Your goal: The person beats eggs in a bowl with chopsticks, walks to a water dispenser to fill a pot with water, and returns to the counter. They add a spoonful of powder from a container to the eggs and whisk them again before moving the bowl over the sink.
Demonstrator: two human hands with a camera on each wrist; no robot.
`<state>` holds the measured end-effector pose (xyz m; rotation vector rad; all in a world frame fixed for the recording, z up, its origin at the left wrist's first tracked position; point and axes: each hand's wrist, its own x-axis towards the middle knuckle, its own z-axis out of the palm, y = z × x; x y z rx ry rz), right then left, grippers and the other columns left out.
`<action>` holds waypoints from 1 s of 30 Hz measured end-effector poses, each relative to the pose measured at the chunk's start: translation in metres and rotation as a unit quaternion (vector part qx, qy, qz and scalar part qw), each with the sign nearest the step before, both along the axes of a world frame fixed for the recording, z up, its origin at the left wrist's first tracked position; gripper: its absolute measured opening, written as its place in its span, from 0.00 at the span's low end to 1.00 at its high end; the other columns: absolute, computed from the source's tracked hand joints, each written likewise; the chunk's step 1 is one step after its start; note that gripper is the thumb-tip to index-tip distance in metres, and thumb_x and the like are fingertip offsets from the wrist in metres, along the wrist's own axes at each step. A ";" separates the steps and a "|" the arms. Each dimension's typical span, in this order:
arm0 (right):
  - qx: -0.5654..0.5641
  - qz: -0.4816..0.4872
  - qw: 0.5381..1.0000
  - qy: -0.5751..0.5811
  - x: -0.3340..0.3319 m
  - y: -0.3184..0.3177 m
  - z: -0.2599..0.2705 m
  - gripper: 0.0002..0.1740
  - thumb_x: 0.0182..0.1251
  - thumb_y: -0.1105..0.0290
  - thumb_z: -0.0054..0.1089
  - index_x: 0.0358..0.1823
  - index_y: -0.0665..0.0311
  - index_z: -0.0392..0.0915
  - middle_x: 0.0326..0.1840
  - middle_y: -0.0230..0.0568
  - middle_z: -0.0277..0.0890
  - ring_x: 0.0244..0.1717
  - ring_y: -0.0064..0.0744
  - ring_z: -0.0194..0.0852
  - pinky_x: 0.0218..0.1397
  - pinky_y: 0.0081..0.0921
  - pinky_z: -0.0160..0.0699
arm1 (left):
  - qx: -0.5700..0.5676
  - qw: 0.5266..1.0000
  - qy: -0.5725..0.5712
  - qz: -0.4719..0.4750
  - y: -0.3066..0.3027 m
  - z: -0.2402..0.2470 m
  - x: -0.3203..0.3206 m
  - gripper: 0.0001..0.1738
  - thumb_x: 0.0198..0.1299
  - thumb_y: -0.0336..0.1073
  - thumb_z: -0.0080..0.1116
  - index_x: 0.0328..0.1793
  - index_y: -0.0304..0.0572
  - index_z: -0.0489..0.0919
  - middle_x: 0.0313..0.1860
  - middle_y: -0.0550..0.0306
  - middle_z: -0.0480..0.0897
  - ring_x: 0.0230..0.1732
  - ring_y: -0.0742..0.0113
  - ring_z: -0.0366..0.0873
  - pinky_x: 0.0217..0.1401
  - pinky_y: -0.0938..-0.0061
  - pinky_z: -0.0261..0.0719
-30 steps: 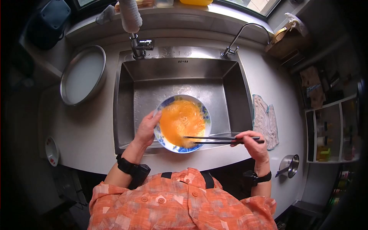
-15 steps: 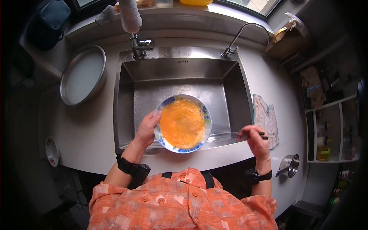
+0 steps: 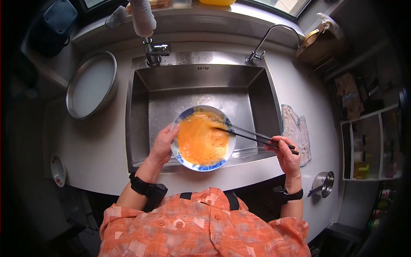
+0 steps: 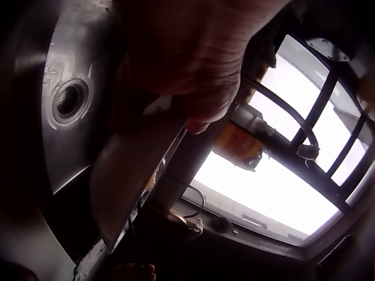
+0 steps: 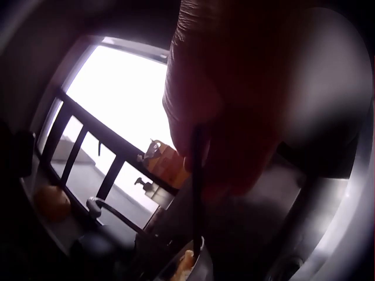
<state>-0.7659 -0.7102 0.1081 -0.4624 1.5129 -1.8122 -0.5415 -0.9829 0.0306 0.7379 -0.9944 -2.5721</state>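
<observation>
My left hand grips the left rim of a white bowl with blue and green patterning, thumb over the edge. Beaten egg, orange-yellow with froth toward the lower right, fills much of it. The bowl is over the front part of the steel sink. In my right hand is a pair of black chopsticks, pinched near their back ends; their tips reach into the egg at the bowl's upper right. The left wrist view shows the bowl's pale outside under the hand; a dark chopstick runs down toward the bowl in the right wrist view.
The sink has a wrapped faucet at back left and a thin curved tap at back right. A large metal basin and a small bowl stand left. A cloth and a small metal pot lie right.
The chopsticks swept from the bowl's lower right, out to a blurred position near the sink's right edge, and now into its upper right. The egg swirls; the left hand and bowl stay nearly still.
</observation>
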 end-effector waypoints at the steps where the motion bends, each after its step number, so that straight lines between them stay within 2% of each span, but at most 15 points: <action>1: 0.036 0.046 0.998 0.037 0.003 0.001 0.001 0.13 0.66 0.72 0.49 0.44 0.77 0.74 0.38 0.50 0.78 0.41 0.41 0.78 0.50 0.34 0.77 | 0.002 1.000 0.003 0.001 -0.001 0.000 0.000 0.19 0.66 0.39 0.46 0.57 0.35 0.70 0.47 0.57 0.78 0.46 0.72 0.76 0.51 0.78 0.74; 4: 0.037 0.175 0.984 0.016 0.003 0.005 0.007 0.13 0.67 0.71 0.47 0.43 0.76 0.74 0.40 0.51 0.77 0.42 0.40 0.79 0.50 0.34 0.77 | -0.012 1.000 -0.006 0.004 0.000 0.002 0.000 0.19 0.66 0.39 0.45 0.57 0.35 0.70 0.48 0.57 0.78 0.46 0.72 0.77 0.50 0.78 0.75; 6: -0.024 0.020 0.999 -0.023 0.001 0.001 0.001 0.13 0.66 0.71 0.49 0.42 0.76 0.75 0.38 0.52 0.78 0.40 0.42 0.79 0.49 0.35 0.77 | -0.005 1.000 -0.007 0.003 0.000 0.001 0.001 0.19 0.66 0.39 0.45 0.57 0.35 0.70 0.48 0.57 0.78 0.46 0.72 0.77 0.50 0.78 0.75; 8: -0.002 -0.010 1.000 0.002 0.001 0.001 0.002 0.13 0.66 0.71 0.49 0.42 0.76 0.75 0.37 0.52 0.78 0.40 0.43 0.79 0.48 0.35 0.78 | 0.001 1.000 -0.004 0.009 0.000 0.001 0.000 0.19 0.66 0.39 0.45 0.57 0.35 0.70 0.48 0.57 0.78 0.46 0.72 0.77 0.50 0.78 0.75; 10: 0.049 0.170 0.984 0.022 0.006 0.004 0.008 0.13 0.66 0.70 0.48 0.42 0.76 0.75 0.37 0.52 0.78 0.40 0.42 0.79 0.48 0.35 0.77 | -0.006 1.000 -0.002 0.006 -0.001 0.000 0.001 0.19 0.66 0.39 0.45 0.57 0.35 0.70 0.47 0.57 0.78 0.47 0.72 0.76 0.50 0.78 0.75; 12: -0.010 0.090 0.996 -0.005 0.001 0.004 0.004 0.13 0.65 0.71 0.50 0.42 0.76 0.75 0.38 0.52 0.78 0.41 0.42 0.79 0.50 0.36 0.77 | -0.006 1.000 -0.004 0.007 0.000 0.000 0.001 0.19 0.66 0.39 0.45 0.57 0.35 0.70 0.48 0.57 0.78 0.47 0.72 0.76 0.51 0.78 0.74; 14: 0.009 -0.009 1.000 0.008 0.001 0.000 0.001 0.13 0.65 0.71 0.50 0.42 0.76 0.75 0.38 0.52 0.78 0.41 0.42 0.79 0.49 0.36 0.77 | -0.004 1.000 -0.005 0.009 0.001 0.001 0.000 0.19 0.66 0.39 0.45 0.58 0.35 0.70 0.48 0.57 0.78 0.47 0.72 0.76 0.51 0.78 0.74; 16: 0.057 0.121 0.991 0.027 0.008 0.002 0.005 0.14 0.66 0.70 0.49 0.43 0.76 0.74 0.38 0.51 0.78 0.41 0.41 0.79 0.50 0.36 0.77 | -0.001 1.000 -0.001 0.009 0.000 0.002 0.000 0.19 0.66 0.39 0.45 0.58 0.35 0.70 0.48 0.57 0.78 0.47 0.72 0.76 0.51 0.78 0.74; 17: 0.034 0.182 0.982 0.024 0.006 0.002 0.009 0.14 0.67 0.69 0.49 0.45 0.75 0.74 0.38 0.50 0.78 0.41 0.40 0.79 0.50 0.35 0.77 | -0.002 1.000 -0.002 0.009 0.000 0.001 0.000 0.19 0.66 0.39 0.45 0.58 0.35 0.70 0.48 0.57 0.78 0.47 0.72 0.76 0.51 0.78 0.74; 18: 0.033 0.181 0.983 0.024 0.004 0.001 0.008 0.14 0.67 0.69 0.49 0.45 0.75 0.74 0.38 0.50 0.78 0.41 0.40 0.79 0.50 0.35 0.77 | -0.003 1.000 0.000 0.011 0.000 0.001 0.000 0.19 0.66 0.39 0.45 0.58 0.35 0.70 0.49 0.57 0.78 0.47 0.72 0.76 0.51 0.78 0.74; 20: -0.002 -0.002 1.000 -0.002 -0.001 0.000 0.000 0.14 0.67 0.69 0.48 0.45 0.75 0.74 0.38 0.50 0.78 0.41 0.40 0.79 0.50 0.35 0.77 | -0.003 1.000 0.000 0.010 0.001 -0.001 0.000 0.19 0.66 0.39 0.45 0.58 0.35 0.70 0.49 0.57 0.77 0.47 0.72 0.76 0.51 0.78 0.74; 21: 0.014 0.034 0.999 0.034 0.000 0.000 0.000 0.14 0.67 0.70 0.48 0.45 0.76 0.74 0.38 0.50 0.78 0.41 0.40 0.79 0.50 0.34 0.77 | -0.004 1.000 0.000 0.007 0.000 -0.002 0.000 0.19 0.66 0.39 0.45 0.58 0.35 0.70 0.49 0.57 0.77 0.47 0.73 0.76 0.51 0.78 0.74; 24: 0.029 0.174 0.984 0.014 0.002 0.004 0.007 0.14 0.67 0.69 0.48 0.44 0.75 0.74 0.39 0.52 0.77 0.42 0.43 0.78 0.50 0.37 0.77 | -0.008 1.000 -0.001 0.006 -0.001 0.000 0.001 0.19 0.66 0.39 0.45 0.58 0.35 0.69 0.49 0.57 0.77 0.47 0.73 0.76 0.51 0.78 0.74; 27: -0.043 0.059 0.997 -0.014 -0.011 0.011 -0.002 0.16 0.67 0.66 0.49 0.45 0.74 0.73 0.41 0.54 0.77 0.41 0.46 0.78 0.49 0.40 0.77 | -0.005 1.000 0.001 0.004 -0.001 0.000 0.001 0.19 0.66 0.39 0.45 0.58 0.35 0.69 0.49 0.57 0.77 0.48 0.72 0.76 0.51 0.78 0.74; 30: -0.097 0.057 0.993 -0.029 -0.019 0.013 -0.005 0.17 0.67 0.64 0.49 0.46 0.72 0.73 0.42 0.51 0.77 0.41 0.45 0.78 0.48 0.39 0.77 | -0.004 1.000 0.007 0.007 -0.003 -0.002 0.001 0.19 0.66 0.39 0.45 0.58 0.35 0.70 0.49 0.57 0.77 0.48 0.72 0.76 0.52 0.77 0.74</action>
